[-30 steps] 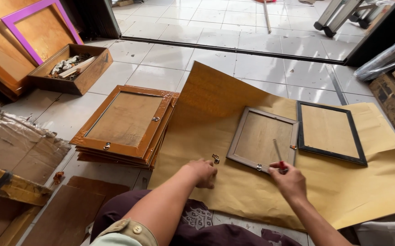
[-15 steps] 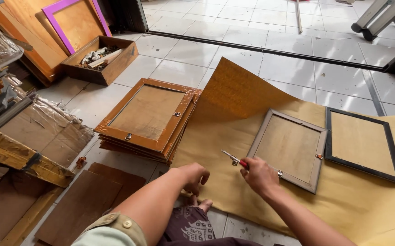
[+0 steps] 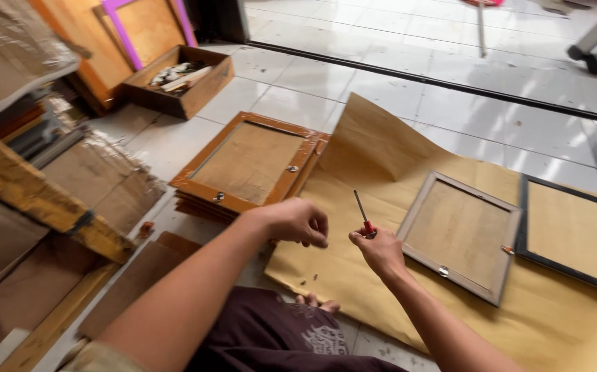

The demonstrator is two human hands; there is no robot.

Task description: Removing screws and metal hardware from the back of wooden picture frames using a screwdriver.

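Note:
My right hand grips a small screwdriver with a red handle, its shaft pointing up and away. My left hand hovers just left of it with the fingers curled downward over the brown paper; I cannot see anything in them. A grey picture frame lies face down on the paper to the right of my right hand, with a small metal clip on its near edge. A few tiny dark bits lie on the paper below my left hand.
A black frame lies face down at the far right. A stack of brown wooden frames sits left of the paper. A wooden box of bits, a purple frame, planks and wrapped boards crowd the left.
The view swung left. My right hand lifted the screwdriver off the grey frame and brought it left, toward my left hand, which rose from the paper.

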